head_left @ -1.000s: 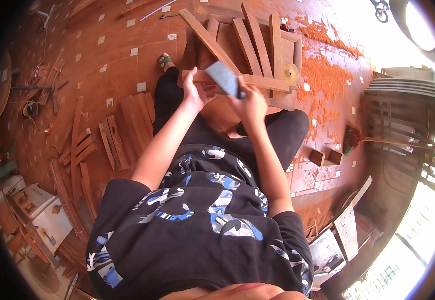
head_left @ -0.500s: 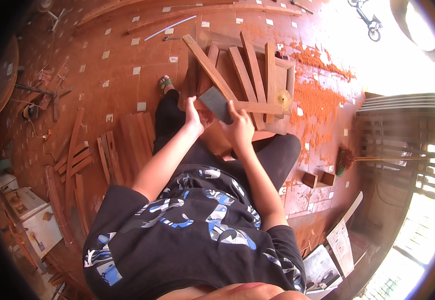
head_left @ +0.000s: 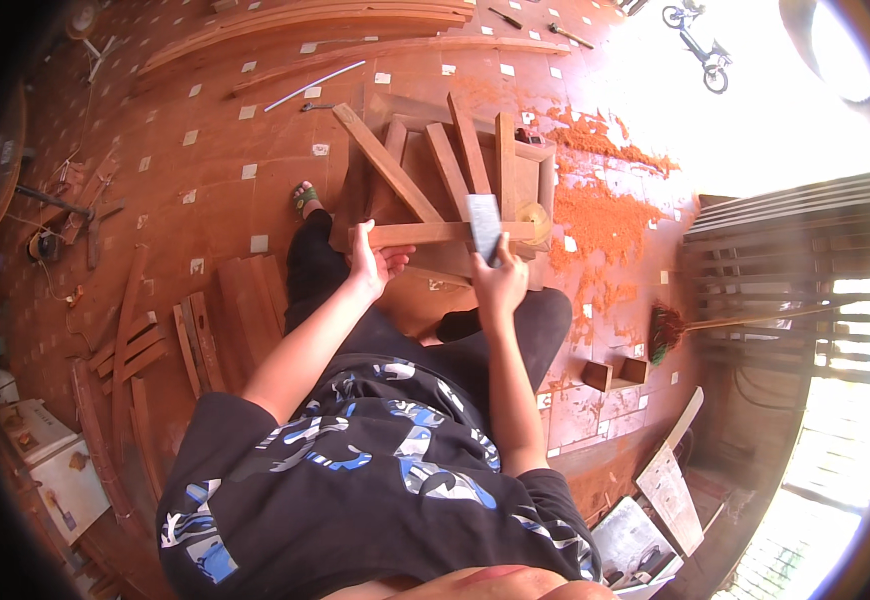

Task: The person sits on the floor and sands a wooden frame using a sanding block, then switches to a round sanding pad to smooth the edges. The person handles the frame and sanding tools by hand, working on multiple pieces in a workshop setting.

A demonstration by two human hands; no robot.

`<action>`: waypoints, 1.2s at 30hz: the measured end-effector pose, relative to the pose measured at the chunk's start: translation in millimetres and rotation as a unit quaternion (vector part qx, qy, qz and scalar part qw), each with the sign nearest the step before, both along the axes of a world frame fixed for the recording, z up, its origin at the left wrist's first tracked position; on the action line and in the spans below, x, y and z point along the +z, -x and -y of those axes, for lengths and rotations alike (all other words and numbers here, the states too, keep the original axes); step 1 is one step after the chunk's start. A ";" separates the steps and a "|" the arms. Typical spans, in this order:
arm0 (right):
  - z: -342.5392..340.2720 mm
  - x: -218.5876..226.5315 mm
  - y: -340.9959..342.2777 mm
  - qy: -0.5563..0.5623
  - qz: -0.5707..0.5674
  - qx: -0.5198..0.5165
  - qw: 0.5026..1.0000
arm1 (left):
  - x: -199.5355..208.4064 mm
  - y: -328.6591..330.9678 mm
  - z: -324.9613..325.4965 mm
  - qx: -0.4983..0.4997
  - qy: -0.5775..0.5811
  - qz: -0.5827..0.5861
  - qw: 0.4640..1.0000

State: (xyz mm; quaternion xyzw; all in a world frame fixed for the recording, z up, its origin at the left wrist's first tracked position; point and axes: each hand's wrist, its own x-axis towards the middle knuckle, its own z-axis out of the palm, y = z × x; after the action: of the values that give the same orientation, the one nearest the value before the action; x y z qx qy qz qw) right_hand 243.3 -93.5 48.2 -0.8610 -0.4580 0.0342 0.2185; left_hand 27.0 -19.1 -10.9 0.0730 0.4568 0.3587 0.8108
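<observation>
A wooden bar (head_left: 420, 234) lies crosswise in front of me, resting near other wooden pieces. My left hand (head_left: 375, 265) holds its left end, thumb on top and fingers curled below. Toward the bar's right end, my right hand (head_left: 502, 282) grips a flat grey rectangular pad (head_left: 484, 222) that looks like sandpaper. The pad lies across the bar, hiding a short stretch of it. Beyond it, several loose wooden bars (head_left: 387, 163) lean fanwise on a wooden frame (head_left: 547, 175). A round yellowish disc (head_left: 533, 220) sits by the bar's right end.
Orange sawdust (head_left: 605, 215) covers the tiled floor at right. Wooden boards (head_left: 245, 300) lie at left, with long planks (head_left: 305, 32) at the far side. A broom (head_left: 667, 330) and a small wooden U-shaped piece (head_left: 615, 374) are at right. A hammer (head_left: 570, 36) lies far off.
The grey pad has gone from between both hands to the bar's right part, in my right hand alone. My left hand is now at the bar's left end. The whole view has shifted slightly.
</observation>
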 end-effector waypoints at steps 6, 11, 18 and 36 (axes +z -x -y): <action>-0.5 15.4 74.2 0.012 -0.119 0.204 0.972 | -13.5 -2.3 -4.2 0.019 0.016 0.032 0.999; -6.8 13.5 42.2 0.019 -0.137 0.140 0.980 | -8.0 5.0 -6.5 -0.019 0.038 0.029 0.999; 1.1 10.2 -28.9 -0.001 -0.117 -0.054 0.992 | 0.9 -1.0 -6.3 -0.005 0.025 0.013 1.000; -6.4 16.4 -7.9 0.029 -0.089 0.001 0.996 | 4.4 1.8 -8.9 -0.008 0.023 0.019 1.000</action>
State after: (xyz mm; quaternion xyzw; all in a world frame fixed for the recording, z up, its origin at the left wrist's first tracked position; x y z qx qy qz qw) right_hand 251.2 -87.1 64.6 -0.8602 -0.4360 0.1245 0.2333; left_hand 25.2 -10.2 -6.6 0.0507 0.4487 0.3426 0.8239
